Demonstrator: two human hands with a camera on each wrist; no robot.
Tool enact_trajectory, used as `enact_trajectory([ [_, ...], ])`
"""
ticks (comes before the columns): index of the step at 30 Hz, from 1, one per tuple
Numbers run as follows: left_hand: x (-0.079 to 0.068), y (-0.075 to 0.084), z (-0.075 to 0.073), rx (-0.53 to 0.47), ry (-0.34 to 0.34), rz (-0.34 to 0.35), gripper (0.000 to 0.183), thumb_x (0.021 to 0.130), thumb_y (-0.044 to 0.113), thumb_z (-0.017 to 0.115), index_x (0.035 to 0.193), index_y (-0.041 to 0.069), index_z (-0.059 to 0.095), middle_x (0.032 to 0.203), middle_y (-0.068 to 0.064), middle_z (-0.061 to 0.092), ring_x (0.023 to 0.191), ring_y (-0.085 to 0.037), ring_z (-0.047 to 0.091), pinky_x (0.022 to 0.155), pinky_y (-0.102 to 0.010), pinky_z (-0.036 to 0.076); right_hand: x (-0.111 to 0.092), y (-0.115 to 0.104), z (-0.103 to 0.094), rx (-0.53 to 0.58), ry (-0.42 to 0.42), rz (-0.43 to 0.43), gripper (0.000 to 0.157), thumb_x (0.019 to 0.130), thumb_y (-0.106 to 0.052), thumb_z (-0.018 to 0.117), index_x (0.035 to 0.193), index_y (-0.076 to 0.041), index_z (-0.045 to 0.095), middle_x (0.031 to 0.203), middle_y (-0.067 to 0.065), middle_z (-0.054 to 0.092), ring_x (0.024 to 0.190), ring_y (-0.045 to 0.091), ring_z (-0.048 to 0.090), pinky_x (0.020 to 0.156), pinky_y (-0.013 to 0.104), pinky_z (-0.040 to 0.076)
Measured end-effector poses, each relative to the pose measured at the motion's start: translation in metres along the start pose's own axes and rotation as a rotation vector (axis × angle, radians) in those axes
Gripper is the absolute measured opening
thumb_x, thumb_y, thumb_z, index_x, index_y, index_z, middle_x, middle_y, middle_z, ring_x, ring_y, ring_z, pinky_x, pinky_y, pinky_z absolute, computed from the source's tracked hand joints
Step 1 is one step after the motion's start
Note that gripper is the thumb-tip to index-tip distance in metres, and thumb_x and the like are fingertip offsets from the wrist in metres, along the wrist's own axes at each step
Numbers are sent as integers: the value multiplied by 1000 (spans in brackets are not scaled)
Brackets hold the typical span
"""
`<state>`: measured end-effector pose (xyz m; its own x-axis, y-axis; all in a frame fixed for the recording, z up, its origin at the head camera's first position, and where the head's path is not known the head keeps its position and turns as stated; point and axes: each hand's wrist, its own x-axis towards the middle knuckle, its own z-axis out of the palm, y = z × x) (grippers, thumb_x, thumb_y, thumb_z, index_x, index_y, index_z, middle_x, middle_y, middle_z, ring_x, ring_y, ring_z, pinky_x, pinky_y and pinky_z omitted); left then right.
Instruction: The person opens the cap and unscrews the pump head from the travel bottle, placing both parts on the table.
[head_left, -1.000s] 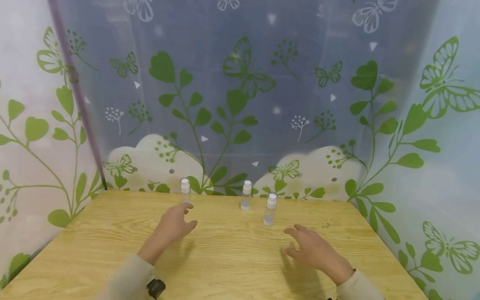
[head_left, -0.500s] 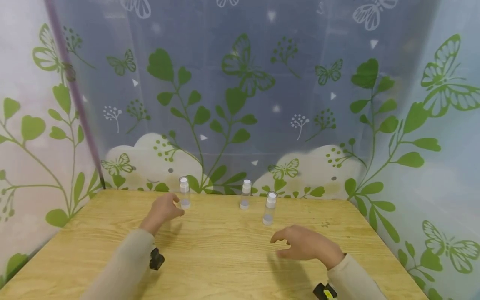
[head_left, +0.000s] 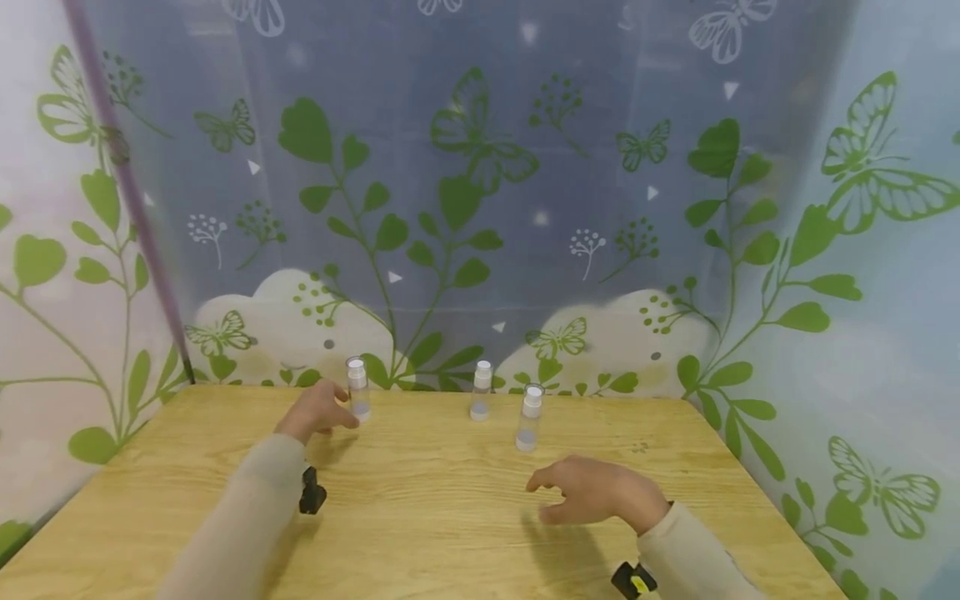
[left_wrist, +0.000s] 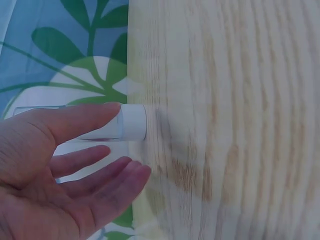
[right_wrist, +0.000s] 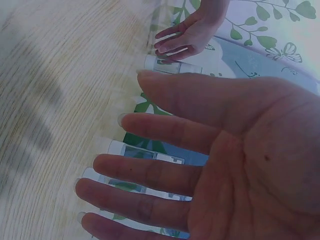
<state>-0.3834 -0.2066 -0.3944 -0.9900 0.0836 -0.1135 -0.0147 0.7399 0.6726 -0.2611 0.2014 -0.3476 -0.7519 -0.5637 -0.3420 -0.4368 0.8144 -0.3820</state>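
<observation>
Three small clear bottles with white tops and white bases stand upright on the wooden table. My left hand is right at the left bottle. In the left wrist view its thumb overlaps that bottle, whose white base shows past the thumb tip, while the other fingers extend loosely below. My right hand hovers over the table, nearer to me than the right bottle, holding nothing. The middle bottle stands farther back. In the right wrist view, spread fingers partly hide two bottles.
The wooden table ends at a patterned curtain with leaves and butterflies, close behind the left and middle bottles. More patterned cloth flanks both sides. A black wrist device sits on my left sleeve, another on my right.
My left hand has moved forward and left, up to the left bottle. My right hand has shifted a little left. The bottles stay in place while the head view turns slightly.
</observation>
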Motion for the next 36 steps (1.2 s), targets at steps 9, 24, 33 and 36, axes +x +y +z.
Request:
enact_trajectory([
  [9, 8, -2, 3, -97, 19, -50, 58, 84, 1, 79, 131, -16, 51, 137, -40, 50, 97, -40, 71, 83, -42, 63, 3, -5, 1, 12, -15, 26, 43, 98, -21, 70, 139, -11, 62, 142, 9, 65, 122, 33, 67, 99, 45, 56],
  [24, 25, -7, 12, -92, 63, -3, 39, 88, 12, 76, 115, -10, 59, 118, -29, 64, 99, -37, 69, 77, -43, 63, 3, -5, -2, 24, -23, 41, 43, 98, -21, 71, 139, -12, 62, 141, 9, 65, 126, 33, 64, 101, 47, 54],
  [33, 7, 11, 10, 46, 15, 103, 34, 87, 15, 78, 106, -9, 63, 103, -24, 68, 79, -26, 69, 71, -39, 61, 0, -2, -2, 60, -14, 18, 45, 98, -20, 70, 141, -10, 60, 142, 11, 64, 126, 36, 65, 100, 48, 55],
  [36, -4, 15, 11, 64, -24, 147, 30, 88, 17, 77, 103, -6, 65, 102, -22, 68, 73, -24, 68, 67, -38, 61, -1, -1, -2, 101, -13, 4, 44, 99, -19, 69, 141, -9, 60, 143, 13, 63, 124, 39, 65, 99, 49, 56],
])
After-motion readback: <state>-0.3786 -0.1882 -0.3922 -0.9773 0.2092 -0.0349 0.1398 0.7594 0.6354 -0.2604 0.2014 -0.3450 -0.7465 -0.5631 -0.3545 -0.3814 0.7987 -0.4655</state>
